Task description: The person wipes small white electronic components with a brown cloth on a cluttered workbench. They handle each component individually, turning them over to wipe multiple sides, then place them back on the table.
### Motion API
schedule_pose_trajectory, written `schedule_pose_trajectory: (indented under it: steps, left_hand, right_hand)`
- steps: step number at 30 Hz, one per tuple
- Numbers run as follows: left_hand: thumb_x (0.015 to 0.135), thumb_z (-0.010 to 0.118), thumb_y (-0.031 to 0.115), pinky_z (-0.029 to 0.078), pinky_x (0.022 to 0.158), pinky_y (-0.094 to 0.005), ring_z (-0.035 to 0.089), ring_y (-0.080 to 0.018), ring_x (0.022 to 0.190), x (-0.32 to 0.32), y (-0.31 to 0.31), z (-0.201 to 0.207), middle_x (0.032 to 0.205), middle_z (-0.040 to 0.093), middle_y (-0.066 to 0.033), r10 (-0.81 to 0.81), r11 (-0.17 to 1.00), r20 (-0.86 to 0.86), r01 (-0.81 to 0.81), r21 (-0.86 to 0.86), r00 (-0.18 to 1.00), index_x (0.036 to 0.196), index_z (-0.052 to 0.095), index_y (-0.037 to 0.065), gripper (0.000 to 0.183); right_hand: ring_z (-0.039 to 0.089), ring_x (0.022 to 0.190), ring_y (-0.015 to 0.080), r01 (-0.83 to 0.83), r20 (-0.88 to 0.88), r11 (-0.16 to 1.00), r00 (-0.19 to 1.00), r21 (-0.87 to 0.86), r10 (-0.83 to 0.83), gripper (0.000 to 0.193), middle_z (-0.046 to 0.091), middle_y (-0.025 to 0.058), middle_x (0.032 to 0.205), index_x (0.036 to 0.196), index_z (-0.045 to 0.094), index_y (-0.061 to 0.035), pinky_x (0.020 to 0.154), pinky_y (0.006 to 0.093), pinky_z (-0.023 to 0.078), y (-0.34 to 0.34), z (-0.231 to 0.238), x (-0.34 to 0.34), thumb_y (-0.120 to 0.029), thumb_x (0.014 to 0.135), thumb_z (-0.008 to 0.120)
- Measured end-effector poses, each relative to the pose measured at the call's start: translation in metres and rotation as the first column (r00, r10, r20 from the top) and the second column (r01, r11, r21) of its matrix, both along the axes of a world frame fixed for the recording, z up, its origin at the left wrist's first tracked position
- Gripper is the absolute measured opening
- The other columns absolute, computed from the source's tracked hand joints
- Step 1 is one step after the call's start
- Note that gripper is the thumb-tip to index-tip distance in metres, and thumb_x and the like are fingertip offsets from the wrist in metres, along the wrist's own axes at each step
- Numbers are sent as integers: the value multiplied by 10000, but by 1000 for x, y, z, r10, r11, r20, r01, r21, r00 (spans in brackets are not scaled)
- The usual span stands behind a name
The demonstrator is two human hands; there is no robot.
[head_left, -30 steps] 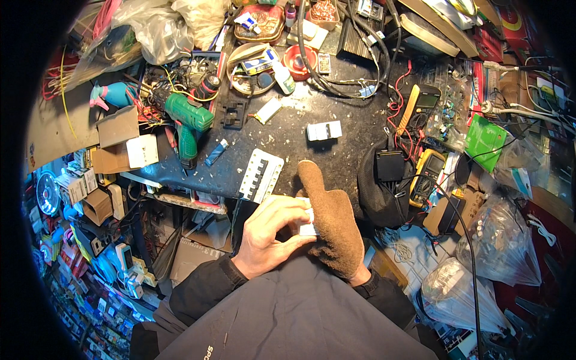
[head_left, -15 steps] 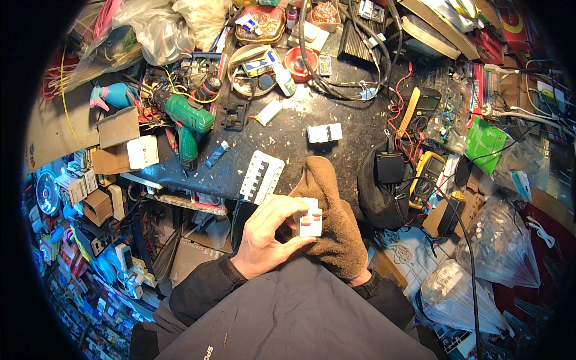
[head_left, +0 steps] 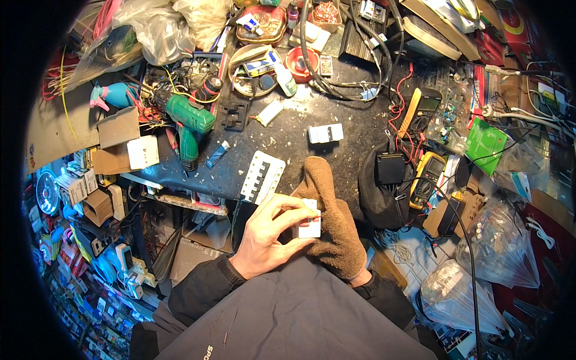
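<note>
My left hand (head_left: 268, 236) grips a small white circuit breaker (head_left: 311, 230) with red levers, thumb below and fingers above, the fingertips partly covering its front. My right hand is hidden inside or under a fuzzy brown cloth (head_left: 336, 240); only the wrist (head_left: 361, 278) shows. The cloth lies against the breaker's right side and reaches up over the table edge. Beyond my left hand lies a white strip with a row of black slots (head_left: 261, 178). Another white block, like a breaker (head_left: 325, 133), lies on the dark table (head_left: 288, 150).
A green cordless drill (head_left: 189, 123) and a blue lighter (head_left: 218, 154) lie to the left. Right of the cloth are a black pouch (head_left: 375, 192), a yellow multimeter (head_left: 428, 178) and red leads. Thick black cables (head_left: 345, 93), a round tin and a red bowl (head_left: 298, 65) stand farther back.
My left fingers have shifted farther over the front of the breaker, covering more of its upper part. The cloth has moved only slightly.
</note>
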State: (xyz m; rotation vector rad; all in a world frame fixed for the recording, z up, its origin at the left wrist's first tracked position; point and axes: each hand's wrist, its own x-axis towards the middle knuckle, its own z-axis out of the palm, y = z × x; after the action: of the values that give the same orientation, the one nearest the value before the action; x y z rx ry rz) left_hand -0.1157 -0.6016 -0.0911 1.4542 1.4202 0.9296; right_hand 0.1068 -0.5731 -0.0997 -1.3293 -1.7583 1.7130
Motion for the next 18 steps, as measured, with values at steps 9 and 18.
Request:
schedule_pose_trajectory:
  steps: [9,18]
  left_hand:
    - [794,1009,104,604,966,-381,698,-277,1139,-2,0,-1,1278,703,-105,-9,999,22,9,39,1000,1190,871,114,420]
    - [844,1001,84,624,897,-378,731,-289,1123,-2,0,-2,1302,752,-132,49,993,63,-55,106,997,1393,700,43,628]
  right_hand:
    - [644,1268,398,-19,-44,999,999,-29,18,581,716,134,1372,1462,684,-50,1085,506,470,8,4,-8,-307,965,840]
    - [707,1229,257,-67,-160,994,984,86,80,660,712,131,1333,1426,667,-1,1032,399,540,27,2,-17,-421,981,916]
